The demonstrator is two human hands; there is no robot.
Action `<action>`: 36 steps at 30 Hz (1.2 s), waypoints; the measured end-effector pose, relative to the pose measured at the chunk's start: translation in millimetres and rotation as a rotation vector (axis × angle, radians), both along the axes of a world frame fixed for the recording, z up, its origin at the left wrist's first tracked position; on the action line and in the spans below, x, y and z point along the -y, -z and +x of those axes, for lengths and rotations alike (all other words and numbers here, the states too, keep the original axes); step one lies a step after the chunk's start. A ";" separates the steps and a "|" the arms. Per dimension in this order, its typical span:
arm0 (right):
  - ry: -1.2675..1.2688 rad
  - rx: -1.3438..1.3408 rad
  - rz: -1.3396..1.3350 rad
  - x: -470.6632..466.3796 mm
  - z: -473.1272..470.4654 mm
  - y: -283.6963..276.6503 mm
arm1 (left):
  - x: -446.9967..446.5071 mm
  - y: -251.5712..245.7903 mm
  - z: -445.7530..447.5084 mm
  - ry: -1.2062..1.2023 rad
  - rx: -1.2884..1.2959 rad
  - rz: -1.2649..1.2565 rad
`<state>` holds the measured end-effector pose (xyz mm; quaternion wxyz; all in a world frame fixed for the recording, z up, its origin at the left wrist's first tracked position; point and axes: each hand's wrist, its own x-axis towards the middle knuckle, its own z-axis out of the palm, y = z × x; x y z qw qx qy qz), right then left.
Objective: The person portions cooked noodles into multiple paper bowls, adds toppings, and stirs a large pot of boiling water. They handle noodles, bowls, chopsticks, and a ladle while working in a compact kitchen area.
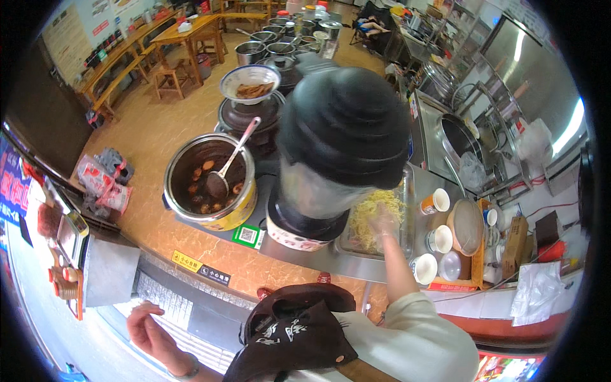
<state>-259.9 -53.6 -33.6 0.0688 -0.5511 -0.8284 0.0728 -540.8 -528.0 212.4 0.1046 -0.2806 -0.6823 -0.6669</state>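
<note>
My right hand (383,220), in a clear plastic glove, reaches into yellow noodle-like strands (365,219) in a metal tray (408,238); its fingers are partly buried, so their grip cannot be made out. Away from the counter, at the lower left, my left hand (155,334) is empty, fingers loosely curled and apart, a band at the wrist. Beside the tray, a large black ribbed dome (346,129) tops a clear vessel on a round base (298,238) and hides part of the counter. Further left, a steel pot (174,203) holds dark liquid, round pieces and a ladle (238,148).
Paper cups (439,238) and a round sieve-like item (466,227) stand right of the tray. A bowl of brown food (250,79) rests on a lidded pot (248,112). A stainless cooker (432,138) is at the right. Plastic bags (102,179) lie on the floor.
</note>
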 end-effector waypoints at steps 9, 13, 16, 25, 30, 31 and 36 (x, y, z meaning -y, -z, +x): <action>0.152 -0.419 0.013 4.5 12.8 -131.7 | 36.1 -1.2 -48.7 -0.122 -0.050 0.087; 0.102 -0.346 0.048 18.3 11.0 -153.1 | 38.2 8.0 -47.8 -0.243 0.045 0.073; -0.021 -0.095 0.061 11.8 24.6 -127.5 | 38.7 9.4 -60.3 -0.122 -0.023 0.030; 0.067 0.022 -0.061 108.0 6.6 -106.1 | 69.6 31.1 -135.3 -0.282 0.188 -0.079; -0.466 0.302 -0.458 217.5 -213.6 -113.4 | 110.0 57.0 -220.8 -0.257 0.256 -0.173; -0.555 0.233 -0.530 236.2 -263.2 -121.6 | 117.5 55.8 -240.5 -0.212 0.322 -0.110; -0.452 -0.543 -1.429 326.1 -475.5 -168.5 | 137.2 31.2 -332.6 0.035 0.129 -0.166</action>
